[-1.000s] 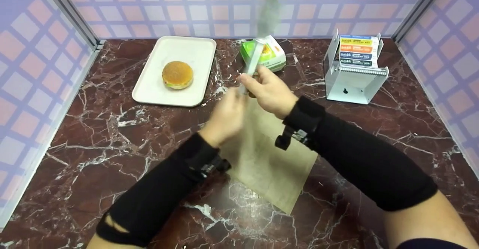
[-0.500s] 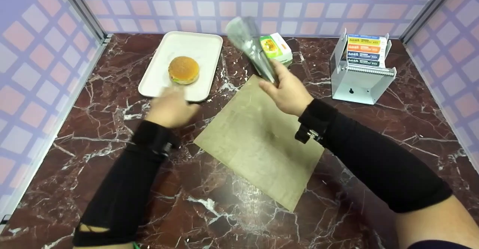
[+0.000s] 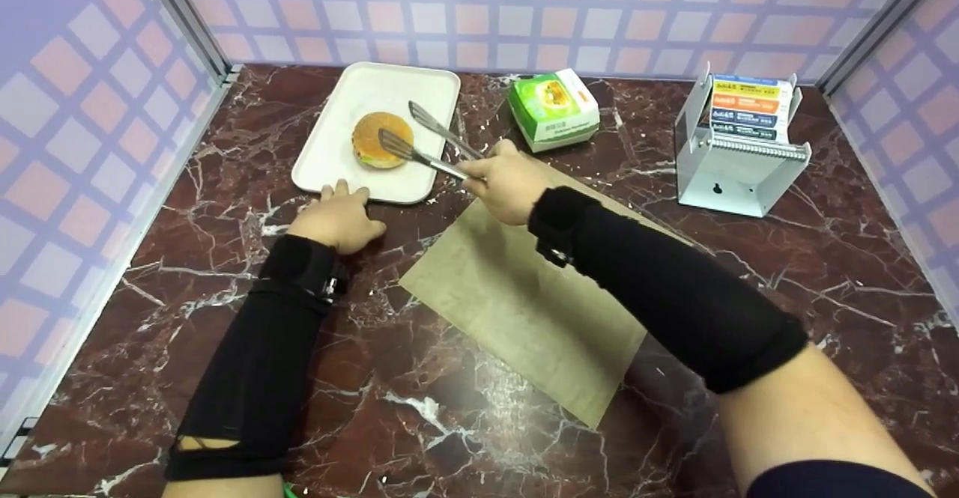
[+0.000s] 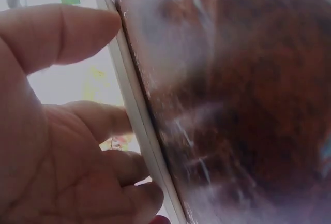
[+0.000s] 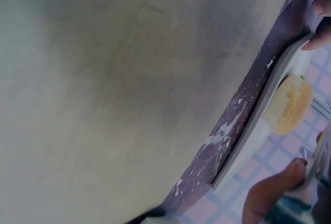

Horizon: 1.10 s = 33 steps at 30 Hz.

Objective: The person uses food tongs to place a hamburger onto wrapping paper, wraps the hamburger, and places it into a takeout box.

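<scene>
A hamburger [image 3: 365, 138] in a sesame-type bun sits on a white tray [image 3: 333, 101] at the back left. My right hand [image 3: 511, 187] grips metal tongs [image 3: 434, 162] whose arms are spread apart. One tong head overlaps the bun in the head view, and the other reaches over the tray just behind it to the right. Fingers spread, my left hand [image 3: 337, 219] rests at the tray's near left edge; the left wrist view shows its fingertips against the tray rim [image 4: 135, 107]. The bun [image 5: 289, 105] also shows in the right wrist view.
A square sheet of brown paper [image 3: 509, 296] lies in the middle, beneath my right forearm. Behind it stands a green and white burger box [image 3: 556, 112]. To the right is a metal rack [image 3: 719, 176] of colourful cartons. Patterned walls [image 3: 502, 19] enclose the back and sides.
My left hand has gone from beside the tongs to the tray's edge. My right hand has swung the tongs down and left over the tray, and their arms have spread.
</scene>
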Each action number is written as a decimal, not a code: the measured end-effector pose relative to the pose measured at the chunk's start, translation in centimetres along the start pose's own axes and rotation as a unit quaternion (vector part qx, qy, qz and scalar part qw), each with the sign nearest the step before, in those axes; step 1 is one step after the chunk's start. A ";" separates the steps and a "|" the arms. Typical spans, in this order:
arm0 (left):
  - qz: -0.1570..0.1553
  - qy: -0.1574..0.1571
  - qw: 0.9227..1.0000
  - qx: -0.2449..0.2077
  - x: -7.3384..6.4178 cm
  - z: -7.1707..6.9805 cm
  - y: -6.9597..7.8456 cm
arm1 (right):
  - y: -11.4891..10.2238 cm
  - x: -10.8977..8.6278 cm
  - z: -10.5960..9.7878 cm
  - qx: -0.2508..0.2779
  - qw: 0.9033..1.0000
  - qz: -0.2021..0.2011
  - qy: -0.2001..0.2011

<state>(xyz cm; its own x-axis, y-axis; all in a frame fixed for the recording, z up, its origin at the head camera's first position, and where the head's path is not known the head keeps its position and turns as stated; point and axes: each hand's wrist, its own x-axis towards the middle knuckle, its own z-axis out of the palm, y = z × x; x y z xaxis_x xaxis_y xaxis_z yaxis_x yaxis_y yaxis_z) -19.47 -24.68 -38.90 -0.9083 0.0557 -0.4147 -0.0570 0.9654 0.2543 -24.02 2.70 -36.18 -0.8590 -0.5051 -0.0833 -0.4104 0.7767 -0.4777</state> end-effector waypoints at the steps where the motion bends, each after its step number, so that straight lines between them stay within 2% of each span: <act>1: 0.001 0.001 1.000 0.001 -0.1 0.1 0.1 | -0.1 0.4 0.3 -0.002 1.000 0.001 -0.001; 8: 0.011 0.004 1.000 0.008 -0.4 1.1 0.8 | -0.3 1.7 1.5 0.011 0.999 0.031 -0.015; 13: 0.008 0.008 1.000 0.016 -0.6 1.1 1.0 | -0.4 2.0 1.9 0.025 0.999 0.020 -0.009; 19: 0.009 0.005 1.000 0.017 -0.6 0.9 0.6 | -0.6 2.6 2.0 0.032 0.999 0.011 -0.009; 25: 0.013 0.006 1.000 0.014 -0.4 1.0 0.6 | -0.7 3.0 1.8 0.022 0.999 -0.011 -0.027; 33: 0.013 0.004 1.000 0.010 -0.5 0.9 0.5 | -0.6 3.8 1.3 0.009 0.998 -0.006 -0.065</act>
<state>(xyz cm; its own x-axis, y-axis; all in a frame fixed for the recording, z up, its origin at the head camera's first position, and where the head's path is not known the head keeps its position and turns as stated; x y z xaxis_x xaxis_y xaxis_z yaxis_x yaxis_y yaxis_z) -18.69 -24.03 -39.41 -0.9122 0.0784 -0.4022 -0.0255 0.9687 0.2467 -26.64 -0.21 -37.38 -0.8068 -0.5596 -0.1892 -0.4141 0.7642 -0.4944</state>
